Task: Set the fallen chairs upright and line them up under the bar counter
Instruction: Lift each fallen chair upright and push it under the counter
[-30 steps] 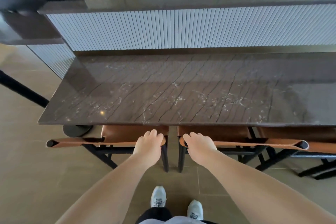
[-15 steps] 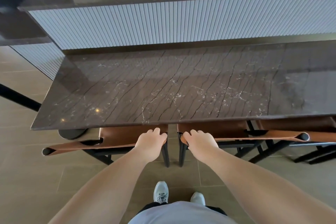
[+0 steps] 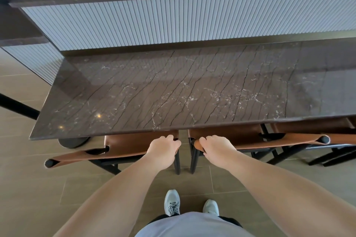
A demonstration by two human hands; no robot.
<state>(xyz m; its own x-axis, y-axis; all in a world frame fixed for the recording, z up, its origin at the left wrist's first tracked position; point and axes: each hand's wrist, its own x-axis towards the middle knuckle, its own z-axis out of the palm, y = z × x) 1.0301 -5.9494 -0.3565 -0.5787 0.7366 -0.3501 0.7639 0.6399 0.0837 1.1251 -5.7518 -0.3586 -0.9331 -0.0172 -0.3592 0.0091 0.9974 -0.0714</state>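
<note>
Head view: both tan leather chairs have slid further beneath the dark veined marble counter (image 3: 173,90); left hand (image 3: 163,150) grips the left chair's backrest (image 3: 92,155), right hand (image 3: 215,148) the right chair's backrest (image 3: 279,140) — lining-up looks nearly finished.

A home kitchen or dining area with a built-in bar. A long dark marble bar counter (image 3: 173,90) meets a raised island faced in pale fluted panelling (image 3: 192,19). Brown leather chairs (image 3: 125,143) on black frames stand tucked beneath. Large beige floor tiles (image 3: 28,188) cover the ground.
</note>
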